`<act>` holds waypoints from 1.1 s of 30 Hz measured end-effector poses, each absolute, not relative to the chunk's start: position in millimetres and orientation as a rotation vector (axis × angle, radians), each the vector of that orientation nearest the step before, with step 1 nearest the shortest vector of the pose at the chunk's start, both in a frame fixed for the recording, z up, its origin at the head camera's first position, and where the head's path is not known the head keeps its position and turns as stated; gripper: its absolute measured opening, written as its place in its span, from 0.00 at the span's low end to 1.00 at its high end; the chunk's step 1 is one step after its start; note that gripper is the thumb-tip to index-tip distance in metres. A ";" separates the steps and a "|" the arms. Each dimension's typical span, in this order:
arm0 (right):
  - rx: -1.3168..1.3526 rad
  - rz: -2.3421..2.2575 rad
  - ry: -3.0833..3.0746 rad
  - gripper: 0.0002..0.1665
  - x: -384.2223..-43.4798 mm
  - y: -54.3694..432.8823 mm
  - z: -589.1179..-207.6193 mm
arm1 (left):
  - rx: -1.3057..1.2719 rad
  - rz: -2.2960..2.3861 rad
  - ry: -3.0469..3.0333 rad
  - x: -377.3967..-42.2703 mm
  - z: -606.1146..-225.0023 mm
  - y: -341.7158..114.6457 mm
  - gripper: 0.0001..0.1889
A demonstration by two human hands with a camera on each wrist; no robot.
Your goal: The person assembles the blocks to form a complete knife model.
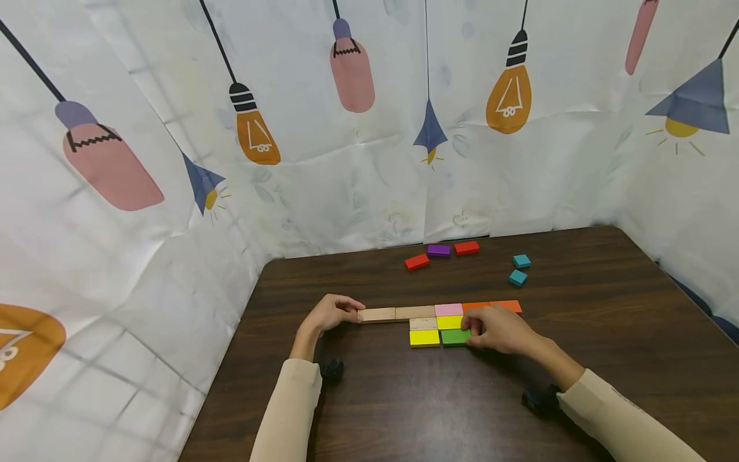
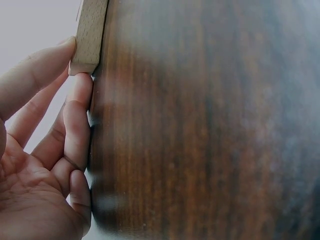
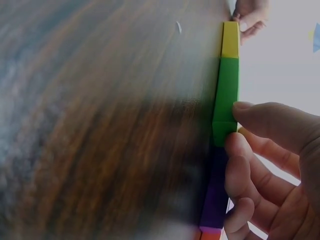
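Flat coloured and plain wooden blocks lie edge to edge in rows on the table. My left hand (image 1: 333,313) holds the left end of the plain wooden block (image 1: 376,315) that ends the long row; in the left wrist view the thumb and fingertips meet that wooden block (image 2: 90,37) at its end. My right hand (image 1: 501,328) pinches the right end of a green block (image 1: 453,338) in the nearest row, beside a yellow block (image 1: 424,339). In the right wrist view the thumb is on the green block (image 3: 226,92), and a dark purple block (image 3: 216,190) lies past it, partly behind the fingers.
Towards the far edge of the dark wooden table (image 1: 392,404) lie two red blocks, one of them a red block (image 1: 417,262), a purple block (image 1: 439,250) and two blue blocks, including a blue block (image 1: 518,278). A printed cloth (image 1: 369,179) hangs behind the table.
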State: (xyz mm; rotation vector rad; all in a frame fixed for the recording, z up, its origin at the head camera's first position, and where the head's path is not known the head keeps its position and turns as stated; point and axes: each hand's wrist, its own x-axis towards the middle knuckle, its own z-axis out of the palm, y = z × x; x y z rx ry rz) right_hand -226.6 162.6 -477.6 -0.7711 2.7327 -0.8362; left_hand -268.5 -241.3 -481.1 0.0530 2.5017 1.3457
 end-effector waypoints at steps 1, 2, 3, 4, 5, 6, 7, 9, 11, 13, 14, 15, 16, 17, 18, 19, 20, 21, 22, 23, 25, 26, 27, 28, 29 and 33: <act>-0.765 -0.832 2.735 0.11 -226.7 162.0 -477.7 | 0.052 1.346 2.501 -268.5 -481.3 -241.4 0.09; -0.759 -0.830 2.736 0.11 -226.9 161.5 -477.9 | 0.051 1.347 2.500 -268.3 -481.2 -241.2 0.09; -0.752 -0.827 2.737 0.11 -226.9 160.9 -477.9 | 0.049 1.348 2.498 -268.2 -481.1 -241.1 0.09; -0.747 -0.824 2.737 0.11 -227.0 160.3 -477.9 | 0.049 1.347 2.500 -268.4 -481.5 -241.3 0.09; -0.741 -0.824 2.736 0.11 -227.0 159.9 -477.8 | 0.048 1.347 2.501 -268.6 -481.8 -241.5 0.09; -0.736 -0.826 2.734 0.11 -227.1 159.4 -477.7 | 0.047 1.346 2.503 -268.7 -482.1 -241.8 0.09; -0.733 -0.827 2.732 0.11 -227.0 159.0 -477.5 | 0.046 1.346 2.506 -268.9 -482.4 -242.0 0.09; -0.729 -0.828 2.726 0.11 -227.1 158.2 -477.2 | 0.044 1.347 2.507 -269.1 -482.7 -242.2 0.09; -0.730 -0.831 2.721 0.11 -227.2 157.7 -477.0 | 0.043 1.348 2.505 -268.9 -482.5 -241.9 0.09; -0.738 -0.832 2.719 0.11 -227.4 157.5 -477.2 | 0.041 1.350 2.503 -268.8 -482.3 -241.5 0.09; -0.742 -0.833 2.719 0.11 -227.5 157.4 -477.3 | 0.040 1.351 2.501 -268.8 -482.3 -241.5 0.09; -0.748 -0.834 2.720 0.11 -227.6 157.4 -477.5 | 0.040 1.350 2.502 -268.8 -482.3 -241.5 0.09; -0.756 -0.835 2.721 0.11 -227.8 157.5 -477.8 | 0.041 1.351 2.501 -268.6 -482.1 -241.3 0.09; -0.764 -0.836 2.722 0.11 -228.0 157.5 -478.1 | 0.041 1.350 2.502 -268.7 -482.1 -241.3 0.09; -0.770 -0.838 2.722 0.11 -228.3 157.5 -478.4 | 0.044 1.349 2.503 -268.7 -482.2 -241.4 0.09; -0.775 -0.841 2.721 0.10 -228.5 157.6 -478.7 | 0.045 1.350 2.503 -268.6 -482.0 -241.2 0.09; -0.780 -0.843 2.720 0.10 -228.8 157.6 -478.9 | 0.048 1.349 2.505 -268.9 -482.2 -241.5 0.09; -0.784 -0.845 2.720 0.10 -229.0 157.6 -479.2 | 0.050 1.349 2.504 -268.8 -482.1 -241.4 0.09; -0.786 -0.848 2.719 0.10 -229.2 157.5 -479.4 | 0.051 1.352 2.503 -268.9 -482.1 -241.5 0.09; -0.789 -0.850 2.717 0.10 -229.3 157.6 -479.6 | 0.052 1.351 2.503 -268.9 -482.1 -241.6 0.09; -0.793 -0.851 2.717 0.10 -229.5 157.6 -479.8 | 0.050 1.354 2.502 -269.0 -482.2 -241.9 0.10; -0.796 -0.851 2.717 0.10 -229.5 157.7 -479.8 | 0.050 1.354 2.501 -269.0 -482.3 -242.0 0.10; -0.800 -0.850 2.717 0.10 -229.4 157.8 -480.0 | 0.050 1.354 2.500 -268.8 -482.2 -241.8 0.10; -0.800 -0.850 2.718 0.10 -229.4 157.9 -480.0 | 0.051 1.353 2.500 -268.8 -482.2 -241.8 0.10; -0.799 -0.850 2.718 0.10 -229.3 157.9 -479.9 | 0.052 1.351 2.501 -268.8 -482.3 -241.9 0.10; -0.804 -0.853 2.718 0.10 -229.1 158.1 -479.9 | 0.055 1.349 2.506 -269.0 -482.7 -242.3 0.09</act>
